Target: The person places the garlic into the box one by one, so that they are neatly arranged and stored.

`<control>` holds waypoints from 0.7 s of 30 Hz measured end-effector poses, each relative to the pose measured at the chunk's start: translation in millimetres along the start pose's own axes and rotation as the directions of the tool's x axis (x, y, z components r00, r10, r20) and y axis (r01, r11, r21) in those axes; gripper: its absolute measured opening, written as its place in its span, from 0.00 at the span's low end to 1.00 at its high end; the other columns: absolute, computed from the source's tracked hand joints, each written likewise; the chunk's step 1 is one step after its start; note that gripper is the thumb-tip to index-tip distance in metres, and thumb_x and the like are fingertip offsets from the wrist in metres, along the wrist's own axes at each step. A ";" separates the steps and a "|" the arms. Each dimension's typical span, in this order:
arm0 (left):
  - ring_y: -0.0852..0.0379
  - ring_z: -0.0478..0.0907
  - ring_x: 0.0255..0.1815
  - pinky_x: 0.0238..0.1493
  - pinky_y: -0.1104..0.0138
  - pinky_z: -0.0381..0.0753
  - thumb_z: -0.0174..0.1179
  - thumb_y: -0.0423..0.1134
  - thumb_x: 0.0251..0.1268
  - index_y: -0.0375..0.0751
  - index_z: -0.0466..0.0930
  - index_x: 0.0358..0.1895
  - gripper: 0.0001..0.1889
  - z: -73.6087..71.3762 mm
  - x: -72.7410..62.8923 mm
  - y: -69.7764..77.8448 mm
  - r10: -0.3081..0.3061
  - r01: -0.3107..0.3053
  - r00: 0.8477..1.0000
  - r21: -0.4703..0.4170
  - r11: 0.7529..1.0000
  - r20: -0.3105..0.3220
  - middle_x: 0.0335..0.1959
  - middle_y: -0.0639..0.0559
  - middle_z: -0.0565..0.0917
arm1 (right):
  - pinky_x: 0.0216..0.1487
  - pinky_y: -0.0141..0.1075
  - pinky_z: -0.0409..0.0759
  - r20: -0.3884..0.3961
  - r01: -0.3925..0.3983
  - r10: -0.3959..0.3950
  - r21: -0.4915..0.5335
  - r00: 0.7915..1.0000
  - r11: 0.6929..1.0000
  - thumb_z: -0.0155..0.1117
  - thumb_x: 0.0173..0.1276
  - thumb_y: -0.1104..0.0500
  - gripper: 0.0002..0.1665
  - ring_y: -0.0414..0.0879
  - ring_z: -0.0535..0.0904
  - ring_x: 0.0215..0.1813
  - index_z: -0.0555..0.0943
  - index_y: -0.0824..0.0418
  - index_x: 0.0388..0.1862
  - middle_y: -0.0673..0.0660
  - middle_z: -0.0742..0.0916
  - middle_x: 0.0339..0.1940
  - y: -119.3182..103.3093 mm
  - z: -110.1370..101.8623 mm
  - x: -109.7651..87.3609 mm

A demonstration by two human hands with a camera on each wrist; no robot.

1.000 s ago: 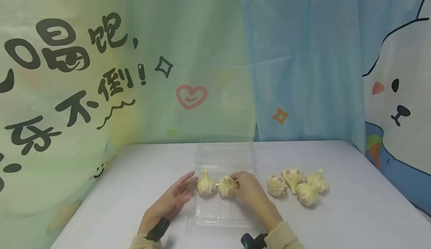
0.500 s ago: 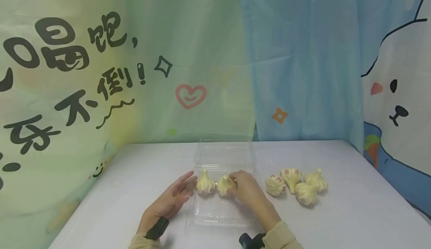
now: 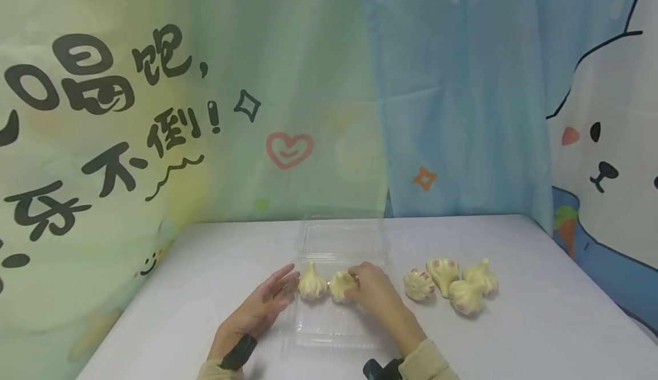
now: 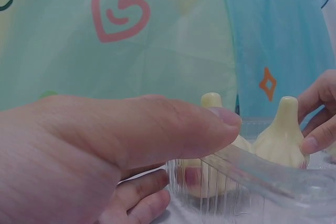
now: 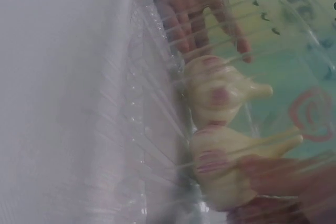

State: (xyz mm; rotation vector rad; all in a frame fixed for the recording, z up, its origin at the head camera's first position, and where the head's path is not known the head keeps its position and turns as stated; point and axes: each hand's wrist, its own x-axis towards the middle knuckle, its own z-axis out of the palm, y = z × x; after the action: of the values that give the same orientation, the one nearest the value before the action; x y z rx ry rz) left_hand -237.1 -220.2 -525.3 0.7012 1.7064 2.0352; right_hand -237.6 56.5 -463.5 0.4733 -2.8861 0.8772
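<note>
My right hand [image 3: 374,290] holds a pale garlic bulb [image 3: 340,287] between thumb and fingers, inside an open clear plastic clamshell box [image 3: 329,330]. A second garlic bulb [image 3: 311,283] sits to its left in the same box, stem up; the right wrist view has the two bulbs side by side. At the box's left wall rests my left hand [image 3: 259,304], fingers extended. Its thumb [image 4: 173,129] lies along the rim in the left wrist view, partly covering the nearer bulb [image 4: 211,99]. The box wall [image 5: 157,93] crosses the right wrist view in front of the bulbs.
On the white table [image 3: 534,323], several more garlic bulbs [image 3: 466,297] lie grouped to the right of the box. The box's raised lid [image 3: 341,237] is at the far side. Behind the table hangs a printed curtain [image 3: 329,111].
</note>
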 end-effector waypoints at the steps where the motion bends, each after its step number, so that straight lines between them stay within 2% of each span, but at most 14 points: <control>1: 0.36 0.34 0.77 0.71 0.72 0.58 0.55 0.31 0.66 0.39 0.36 0.76 0.42 0.2 -0.5 -0.1 0.002 -0.002 1.000 -0.001 1.000 0.001 0.76 0.30 0.37 | 0.44 0.43 0.81 0.005 -0.005 0.005 0.004 1.000 1.000 0.73 0.51 0.60 0.23 0.50 0.81 0.40 0.82 0.68 0.47 0.60 0.85 0.40 0.0 0.5 -0.1; 10: 0.37 0.35 0.77 0.69 0.74 0.60 0.54 0.29 0.67 0.39 0.36 0.76 0.42 1.9 -0.9 0.0 -0.005 0.005 1.000 0.010 1.000 -0.010 0.76 0.32 0.38 | 0.49 0.46 0.80 0.023 -0.029 0.029 -0.004 0.999 1.000 0.73 0.52 0.60 0.24 0.53 0.82 0.44 0.82 0.67 0.48 0.61 0.85 0.42 -0.5 0.3 -0.9; 14: 0.37 0.35 0.77 0.71 0.72 0.58 0.54 0.29 0.67 0.38 0.34 0.76 0.43 2.1 0.2 0.6 -0.012 0.012 1.000 0.009 1.000 -0.003 0.76 0.32 0.37 | 0.49 0.46 0.80 0.018 -0.022 0.023 -0.026 1.000 0.999 0.73 0.52 0.59 0.24 0.53 0.82 0.44 0.82 0.67 0.48 0.61 0.85 0.42 -0.3 -0.8 -1.4; 21: 0.37 0.35 0.77 0.69 0.73 0.59 0.54 0.29 0.67 0.39 0.36 0.76 0.42 2.1 0.8 -0.7 -0.008 0.008 1.000 -0.004 1.000 -0.010 0.76 0.32 0.37 | 0.48 0.46 0.80 0.006 -0.003 0.004 -0.035 1.000 0.999 0.73 0.53 0.58 0.23 0.54 0.82 0.44 0.82 0.67 0.47 0.61 0.85 0.42 0.6 -1.5 -0.5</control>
State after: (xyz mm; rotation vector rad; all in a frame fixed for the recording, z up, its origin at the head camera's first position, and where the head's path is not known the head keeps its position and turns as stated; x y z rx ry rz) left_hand -236.5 -217.9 -525.6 0.6836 1.7081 2.0394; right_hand -237.4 58.0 -462.6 0.4689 -2.9038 0.8256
